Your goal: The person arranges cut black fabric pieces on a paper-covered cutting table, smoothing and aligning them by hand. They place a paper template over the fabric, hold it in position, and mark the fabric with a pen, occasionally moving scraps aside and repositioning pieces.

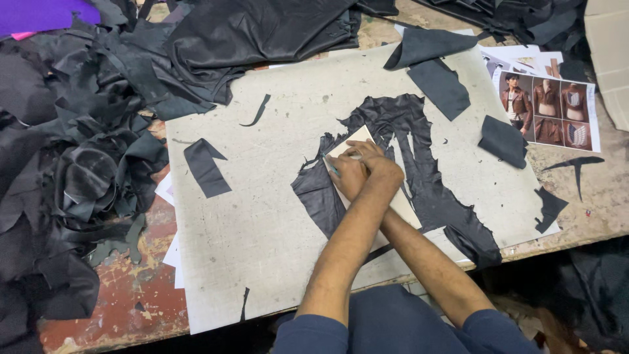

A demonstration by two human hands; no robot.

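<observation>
Leather (419, 170), a ragged black piece, lies on the grey cutting board (249, 216) mid-table, with a pale card pattern (347, 147) laid on it. Crossed over it, the left hand (380, 164) presses the card flat, fingers spread; the right hand (347, 176) pinches a small blade or marker (333, 169). Should the pressing hand ease, the card may slide and spoil the traced edge.

- Hands: two, left hand (380, 172) and right hand (346, 176), crossed at frame centre.
- Pale card pattern (401, 200): one.
- Grey cutting board (262, 223): one.
- Printed photo sheet (549, 110), upper right: one.
- Purple sheet (36, 13), upper left: one.
</observation>
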